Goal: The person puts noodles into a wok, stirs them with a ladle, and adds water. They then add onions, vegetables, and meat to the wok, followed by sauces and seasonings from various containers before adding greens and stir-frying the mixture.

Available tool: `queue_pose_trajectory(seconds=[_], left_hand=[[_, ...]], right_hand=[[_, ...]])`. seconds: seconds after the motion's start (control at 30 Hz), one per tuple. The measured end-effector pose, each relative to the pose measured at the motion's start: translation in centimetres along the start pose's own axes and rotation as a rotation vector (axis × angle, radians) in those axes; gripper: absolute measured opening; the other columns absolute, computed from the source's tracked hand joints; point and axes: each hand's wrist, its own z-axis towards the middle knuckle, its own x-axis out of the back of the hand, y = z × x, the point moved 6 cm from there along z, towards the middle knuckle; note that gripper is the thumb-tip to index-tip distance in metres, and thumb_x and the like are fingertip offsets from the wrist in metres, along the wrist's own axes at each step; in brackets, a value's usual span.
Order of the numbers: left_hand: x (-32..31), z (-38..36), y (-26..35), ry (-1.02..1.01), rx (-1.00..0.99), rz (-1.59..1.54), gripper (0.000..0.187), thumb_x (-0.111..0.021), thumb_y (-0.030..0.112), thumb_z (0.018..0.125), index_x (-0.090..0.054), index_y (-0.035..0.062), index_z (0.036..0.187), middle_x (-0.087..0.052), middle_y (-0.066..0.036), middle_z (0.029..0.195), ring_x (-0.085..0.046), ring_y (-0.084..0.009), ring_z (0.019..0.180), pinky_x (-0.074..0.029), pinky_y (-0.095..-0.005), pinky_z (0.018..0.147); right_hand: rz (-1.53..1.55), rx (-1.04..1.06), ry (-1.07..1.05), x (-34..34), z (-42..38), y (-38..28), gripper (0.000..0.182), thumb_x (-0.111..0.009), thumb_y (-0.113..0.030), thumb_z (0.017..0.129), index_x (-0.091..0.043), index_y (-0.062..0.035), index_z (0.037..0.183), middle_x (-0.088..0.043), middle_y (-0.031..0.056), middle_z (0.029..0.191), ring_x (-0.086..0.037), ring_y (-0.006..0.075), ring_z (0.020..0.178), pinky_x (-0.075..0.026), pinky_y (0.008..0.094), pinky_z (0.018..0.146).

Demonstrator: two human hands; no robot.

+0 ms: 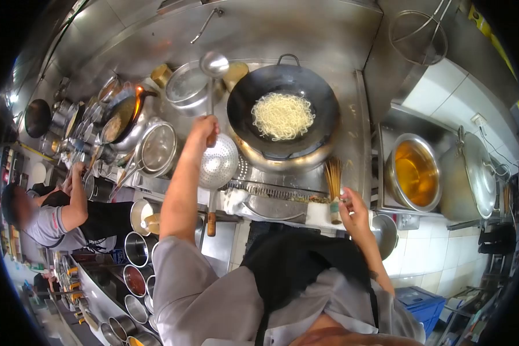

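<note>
Pale noodles [283, 116] sit in the wok [243, 109]; it looks like tool-grabbing time. The left hand [206, 128] holds a ladle [215, 64]; the right hand [356, 215] is at a brush [333, 176], grip unclear. Reaching the noodles would need the ladle lower.

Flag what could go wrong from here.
The left hand grips a long steel ladle; its forearm runs beside the perforated steel skimmer and might knock it. The brown bristle brush by the right hand stands close to the black wok, so its tips could scorch if the burner is lit. The pale noodles may stick if left unstirred.
</note>
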Motion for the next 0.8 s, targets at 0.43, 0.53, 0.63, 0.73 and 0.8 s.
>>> queue_pose_trajectory(seconds=[0.43,0.53,0.63,0.73,0.8], left_hand=[[10.5,18.4,1.0,0.347,-0.106,0.674,0.022,-0.056,0.011,0.073,-0.062,-0.0071,0.062,-0.062,-0.017,0.057,-0.059,-0.0271,0.046,-0.046,-0.0390,0.048],[10.8,19.6,-0.1,0.262,0.016,0.450,0.017,-0.056,0.010,0.075,-0.061,-0.0026,0.063,-0.060,-0.013,0.056,-0.056,-0.0250,0.044,-0.045,-0.0367,0.046],[8.9,15.3,2.1,0.073,-0.018,-0.123,0.013,-0.057,0.009,0.078,-0.056,0.0036,0.066,-0.056,-0.009,0.056,-0.053,-0.0205,0.046,-0.044,-0.0321,0.045],[8.4,11.7,5.2,0.004,-0.007,-0.526,0.013,-0.057,0.009,0.080,-0.051,0.0073,0.069,-0.052,-0.005,0.057,-0.052,-0.0157,0.049,-0.044,-0.0272,0.046],[8.7,12.9,5.6,-0.039,0.100,-0.719,0.015,-0.055,0.007,0.082,-0.046,0.0083,0.071,-0.049,-0.001,0.061,-0.052,-0.0119,0.052,-0.043,-0.0232,0.047]], right_hand=[[-0.145,-0.135,-0.023,-3.9,-1.0,1.0,0.045,-0.062,0.003,0.083,-0.050,-0.0002,0.126,-0.057,0.0116,0.101,-0.055,0.0116,0.067,-0.045,0.0227,0.055],[-0.108,-0.173,-0.027,-4.7,-1.1,1.4,0.043,-0.062,0.003,0.083,-0.051,0.0001,0.124,-0.057,0.0115,0.100,-0.055,0.0123,0.064,-0.046,0.0235,0.054],[-0.136,-0.175,-0.047,-5.3,-0.8,1.3,0.041,-0.066,0.000,0.080,-0.053,-0.0004,0.119,-0.059,0.0119,0.097,-0.056,0.0164,0.057,-0.047,0.0289,0.054],[-0.122,-0.166,-0.053,-5.4,-0.7,1.4,0.040,-0.066,0.000,0.080,-0.054,-0.0012,0.118,-0.060,0.0107,0.095,-0.056,0.0159,0.056,-0.046,0.0289,0.053],[-0.071,-0.183,-0.036,-5.5,-1.0,2.1,0.040,-0.066,0.000,0.080,-0.054,-0.0012,0.118,-0.060,0.0103,0.093,-0.056,0.0159,0.056,-0.046,0.0289,0.053]])
